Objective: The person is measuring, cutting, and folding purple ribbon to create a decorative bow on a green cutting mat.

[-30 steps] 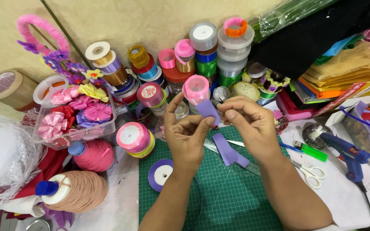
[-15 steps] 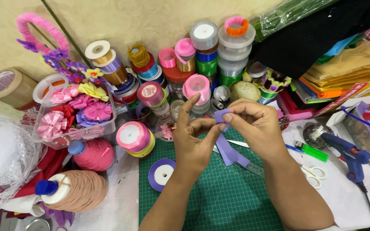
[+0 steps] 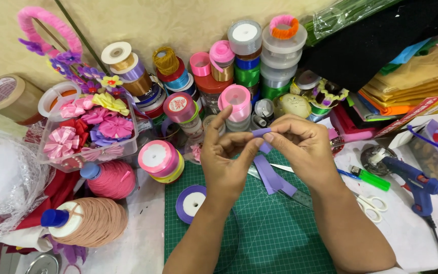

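Observation:
Both hands are raised over a green cutting mat, pinching one small folded piece of purple ribbon between them. My left hand grips it with thumb and middle fingers, the index finger sticking up. My right hand holds the other side with fingertips curled in. Beneath the hands, more purple ribbon strips lie on the mat beside a metal ruler. A purple ribbon spool lies flat on the mat's left edge.
Many ribbon spools crowd the back. A clear box of ribbon flowers and two yarn cones sit left. A blue glue gun, scissors, a green lighter and folded fabrics lie right.
The ribbon piece, first held stretched flat between both hands, has been folded small and pinched tighter. The hands have closed together and dropped slightly.

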